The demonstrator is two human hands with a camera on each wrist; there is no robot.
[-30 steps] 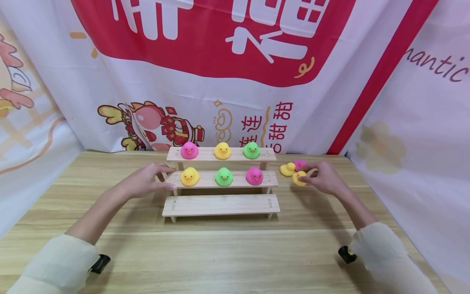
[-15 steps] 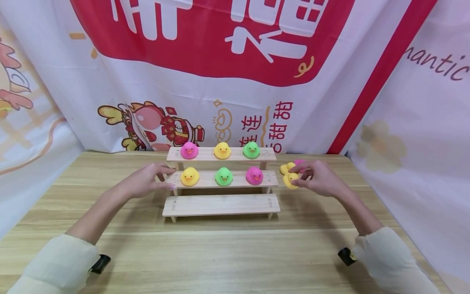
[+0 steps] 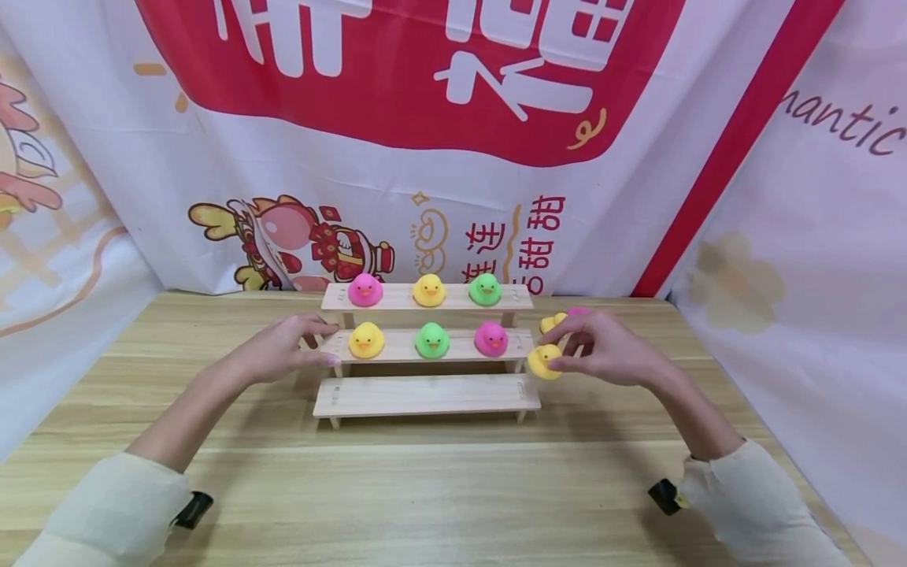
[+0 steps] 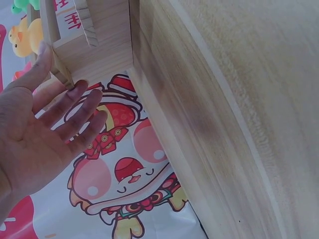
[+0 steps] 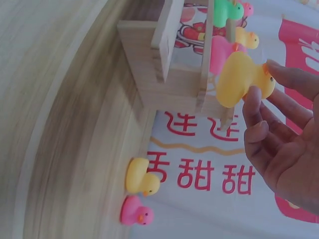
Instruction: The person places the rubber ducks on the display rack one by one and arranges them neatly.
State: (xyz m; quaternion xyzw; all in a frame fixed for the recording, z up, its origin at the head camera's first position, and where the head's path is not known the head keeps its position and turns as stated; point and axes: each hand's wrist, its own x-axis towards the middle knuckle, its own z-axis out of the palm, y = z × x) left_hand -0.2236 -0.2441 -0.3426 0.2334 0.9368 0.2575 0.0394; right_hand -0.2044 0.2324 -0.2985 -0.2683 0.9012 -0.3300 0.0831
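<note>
A pale three-step wooden display stand [image 3: 425, 396] is in the middle of the head view. My left hand [image 3: 286, 348] pinches the left end of its middle step between thumb and index finger, the other fingers extended in the left wrist view. My right hand [image 3: 602, 350] holds a yellow rubber duck [image 5: 237, 79] by thumb and fingertips, raised near the right end of the middle step. Along the top step sit a pink duck [image 3: 365, 290], a yellow duck [image 3: 428, 291] and a green duck [image 3: 485, 290]. The middle step bears yellow [image 3: 366, 340], green [image 3: 432, 341] and pink ducks [image 3: 491, 339].
Another yellow duck [image 5: 141, 177] and a pink duck [image 5: 134, 211] sit on the wooden table [image 3: 425, 496] to the right of the stand, partly behind my right hand in the head view. A printed cloth backdrop [image 3: 283, 142] hangs close behind.
My right hand has lifted the yellow duck from beside the loose ducks and carried it left and nearer, to the stand's right end. My left hand stays in place.
</note>
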